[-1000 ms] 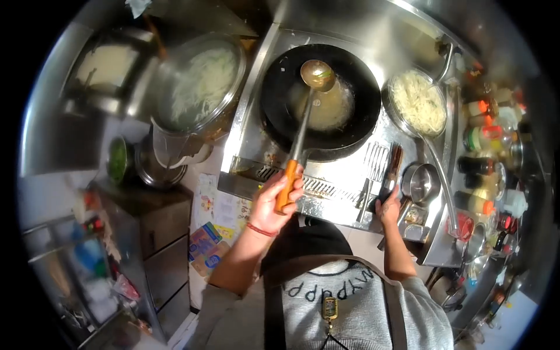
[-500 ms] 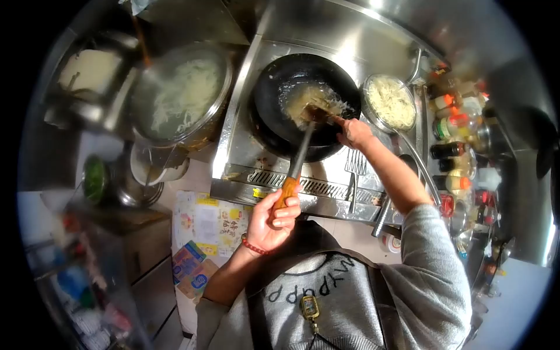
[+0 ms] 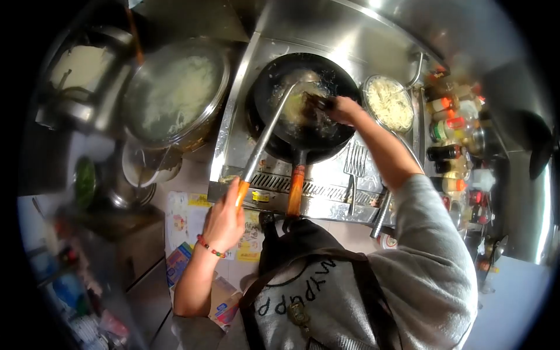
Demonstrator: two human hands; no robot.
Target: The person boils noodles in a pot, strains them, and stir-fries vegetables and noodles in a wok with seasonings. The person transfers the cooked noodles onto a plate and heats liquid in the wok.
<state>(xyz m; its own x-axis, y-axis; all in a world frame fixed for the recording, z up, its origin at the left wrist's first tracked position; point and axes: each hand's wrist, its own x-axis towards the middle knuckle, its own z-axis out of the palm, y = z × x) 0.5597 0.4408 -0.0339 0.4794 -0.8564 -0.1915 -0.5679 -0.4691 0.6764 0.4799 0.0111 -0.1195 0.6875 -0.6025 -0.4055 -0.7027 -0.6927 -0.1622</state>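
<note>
My left hand point(image 3: 226, 219) is wrapped around the orange wooden handle of a ladle point(image 3: 265, 137). Its long metal shaft slants up into a black wok point(image 3: 265, 76), where its bowl lies among cloudy liquid near the far side. Inside the wok, my right hand point(image 3: 344, 111) is closed on a dark, bristly brush point(image 3: 317, 104), smeared by motion, close to the ladle's bowl. The wok's own wooden handle point(image 3: 296, 192) points toward me, with neither hand on it.
Right of the wok stands a strainer of pale noodles point(image 3: 389, 102). A slotted turner point(image 3: 354, 160) lies on the steel stove point(image 3: 233, 140). Leftward, a large pot point(image 3: 219, 111) holds pale strands in water. Sauce bottles point(image 3: 446, 153) line the right side.
My left hand has moved left and down with the ladle, whose bowl now sits farther back in the wok. My right hand has shifted slightly up and left. The wok's handle now shows.
</note>
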